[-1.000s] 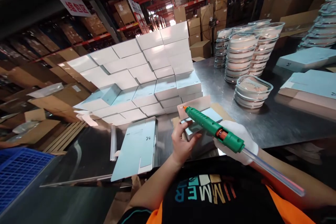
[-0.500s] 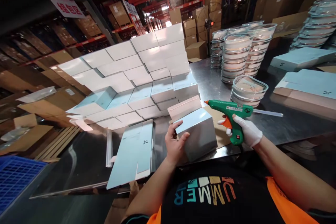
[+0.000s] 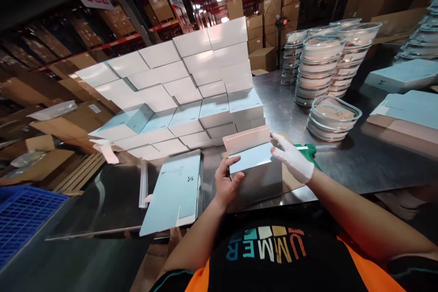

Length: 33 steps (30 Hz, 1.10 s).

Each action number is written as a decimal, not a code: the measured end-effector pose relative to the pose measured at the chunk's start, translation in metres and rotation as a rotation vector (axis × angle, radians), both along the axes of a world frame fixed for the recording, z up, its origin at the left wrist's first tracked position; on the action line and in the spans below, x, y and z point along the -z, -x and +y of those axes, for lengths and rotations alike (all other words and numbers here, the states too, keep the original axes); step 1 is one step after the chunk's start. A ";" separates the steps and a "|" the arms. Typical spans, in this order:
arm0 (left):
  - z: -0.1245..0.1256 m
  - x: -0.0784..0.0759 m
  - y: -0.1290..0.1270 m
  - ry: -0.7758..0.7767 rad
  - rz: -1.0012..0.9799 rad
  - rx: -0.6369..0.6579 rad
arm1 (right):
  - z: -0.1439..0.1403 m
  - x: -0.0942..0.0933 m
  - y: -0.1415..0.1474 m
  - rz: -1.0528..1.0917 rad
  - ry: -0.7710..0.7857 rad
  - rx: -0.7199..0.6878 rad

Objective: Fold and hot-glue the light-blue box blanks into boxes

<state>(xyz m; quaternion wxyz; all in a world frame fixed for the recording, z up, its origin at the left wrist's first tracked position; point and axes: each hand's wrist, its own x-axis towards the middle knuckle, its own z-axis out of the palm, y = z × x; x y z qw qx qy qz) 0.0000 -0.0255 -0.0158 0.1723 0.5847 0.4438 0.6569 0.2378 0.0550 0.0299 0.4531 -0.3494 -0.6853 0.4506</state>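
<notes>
Because the box (image 3: 256, 174) is thin folded card, you can judge it light and easy to dent, stiff only along its creases and corners, with a smooth face that may slip under a glove. It sits at the near edge of the steel table (image 3: 356, 159), right in front of you, its pink flap (image 3: 247, 140) standing up on the far side. Your left hand (image 3: 228, 183) grips its near left corner, thumb on top and fingers down the side; that is a sound place to hold, since the corner resists crushing. Your right hand (image 3: 293, 159), gloved in white, lies flat with fingers spread at the flap's right end and the box's top right edge, pressing rather than clasping. Keep pressure along the fold, not in the middle of a panel, which would likely bow.

Just right of the gloved hand, the green glue gun (image 3: 309, 149) lies on the table, mostly hidden behind it. Left of the box lies a flat unfolded blank (image 3: 176, 189). Beyond it rises a wall of finished boxes (image 3: 178, 91). Far right stand stacks of glass dishes (image 3: 320, 61), one short stack (image 3: 331, 117) nearer, and more flat blanks (image 3: 407, 109) at the right edge.
</notes>
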 end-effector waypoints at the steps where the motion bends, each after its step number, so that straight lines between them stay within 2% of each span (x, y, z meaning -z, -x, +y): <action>1: 0.000 0.000 0.001 -0.003 0.009 0.012 | 0.000 -0.004 0.012 -0.001 0.011 -0.042; 4: 0.000 0.002 0.000 -0.061 0.016 0.026 | 0.000 -0.008 0.021 -0.038 -0.037 -0.088; 9: 0.006 -0.001 -0.004 -0.305 -0.110 0.087 | 0.005 0.004 -0.011 -0.048 -0.357 -0.244; 11: 0.008 -0.006 0.000 -0.387 -0.036 0.133 | 0.003 0.009 -0.018 -0.056 -0.460 -0.295; 13: 0.009 -0.012 0.007 -0.423 0.136 0.183 | -0.002 0.010 -0.020 -0.059 -0.494 -0.343; 16: 0.008 -0.022 0.015 -0.460 0.337 0.257 | -0.009 0.007 -0.018 -0.070 -0.466 -0.372; 19: 0.004 -0.029 0.018 -0.467 0.410 0.270 | -0.013 -0.001 -0.018 -0.084 -0.419 -0.370; 23: -0.001 -0.035 0.024 -0.297 0.475 0.285 | -0.016 -0.004 -0.018 -0.095 -0.368 -0.359; 26: -0.003 -0.043 0.031 -0.186 0.518 0.375 | -0.020 0.005 -0.014 -0.100 -0.310 -0.287; 29: -0.006 -0.056 0.031 -0.172 0.683 0.402 | -0.029 0.020 -0.007 -0.073 -0.198 -0.212; 33: -0.012 -0.064 0.024 -0.246 0.862 0.408 | -0.039 0.032 0.000 -0.036 -0.102 -0.304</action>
